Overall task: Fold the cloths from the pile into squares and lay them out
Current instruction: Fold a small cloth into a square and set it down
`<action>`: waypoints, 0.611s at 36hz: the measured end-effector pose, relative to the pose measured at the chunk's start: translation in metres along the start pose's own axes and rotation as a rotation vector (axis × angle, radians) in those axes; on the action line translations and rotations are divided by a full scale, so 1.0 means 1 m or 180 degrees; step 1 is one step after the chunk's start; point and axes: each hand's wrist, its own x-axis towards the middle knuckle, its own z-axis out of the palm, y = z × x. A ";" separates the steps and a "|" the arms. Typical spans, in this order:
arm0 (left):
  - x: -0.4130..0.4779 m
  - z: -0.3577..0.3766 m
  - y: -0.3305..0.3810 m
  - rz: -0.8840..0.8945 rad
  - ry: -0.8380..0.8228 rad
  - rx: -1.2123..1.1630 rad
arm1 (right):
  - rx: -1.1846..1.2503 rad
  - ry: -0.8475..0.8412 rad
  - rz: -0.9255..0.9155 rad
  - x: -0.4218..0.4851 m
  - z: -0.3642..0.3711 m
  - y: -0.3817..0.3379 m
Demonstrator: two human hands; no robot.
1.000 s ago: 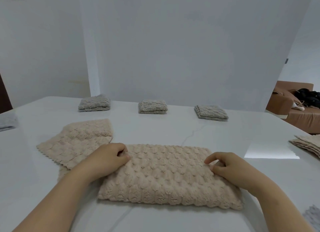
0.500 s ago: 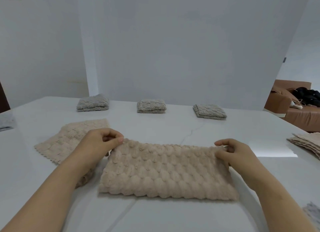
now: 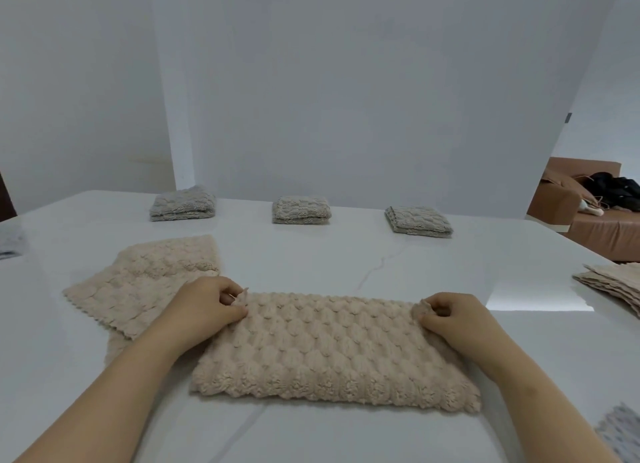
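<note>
A beige bubble-textured cloth (image 3: 332, 351) lies folded into a wide rectangle on the white table (image 3: 346, 254) in front of me. My left hand (image 3: 207, 306) pinches its far left corner. My right hand (image 3: 453, 315) pinches its far right corner. A second beige cloth (image 3: 145, 282) lies spread flat to the left, partly under my left forearm. Three folded grey squares sit in a row along the far edge: a left one (image 3: 183, 203), a middle one (image 3: 300, 210) and a right one (image 3: 418, 221).
A stack of flat beige cloths (image 3: 616, 284) sits at the table's right edge. A grey cloth (image 3: 620, 435) shows at the bottom right, another grey cloth (image 3: 12, 242) at the far left. A brown sofa (image 3: 595, 216) stands beyond the table on the right.
Both hands slid from the cloth's near side up to its far corners and now pinch them. The cloth's far edge has shifted slightly.
</note>
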 end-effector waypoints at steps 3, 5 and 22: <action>-0.001 -0.001 -0.003 0.0027 0.0001 -0.0302 | 0.0161 0.0075 0.0060 0.000 -0.003 0.002; -0.001 -0.001 -0.001 0.0076 0.0166 -0.0552 | 0.0415 0.0227 0.0048 0.000 -0.005 0.002; 0.005 0.018 -0.006 0.0472 0.0653 0.0331 | 0.0281 0.0851 -0.0030 0.009 0.017 0.006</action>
